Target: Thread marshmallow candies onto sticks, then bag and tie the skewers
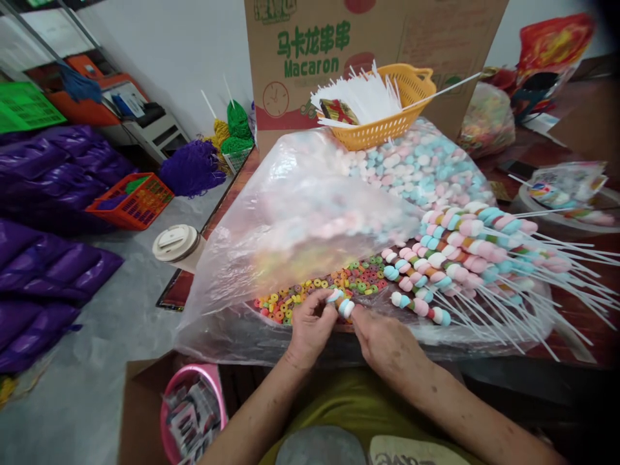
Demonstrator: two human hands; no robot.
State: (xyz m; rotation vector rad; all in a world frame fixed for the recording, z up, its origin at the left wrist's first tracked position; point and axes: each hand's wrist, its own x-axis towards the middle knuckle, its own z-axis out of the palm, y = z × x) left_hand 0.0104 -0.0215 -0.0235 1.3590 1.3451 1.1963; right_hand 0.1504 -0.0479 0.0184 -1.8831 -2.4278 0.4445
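Matt marshmallows [345, 308], glossy plastic bag [232, 274], matt cardboard box [378, 39], smooth plastic basket [375, 135], glossy wooden table [527, 147]

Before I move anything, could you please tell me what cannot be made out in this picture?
In the head view:
Any stick below the held marshmallows: hidden by the right grip.
Separate pieces under the nearer plastic sheet: blurred by its cloudy film.
Top of the cardboard box: cut off by the upper edge.
Any print on the packets in the pink tub: too small.
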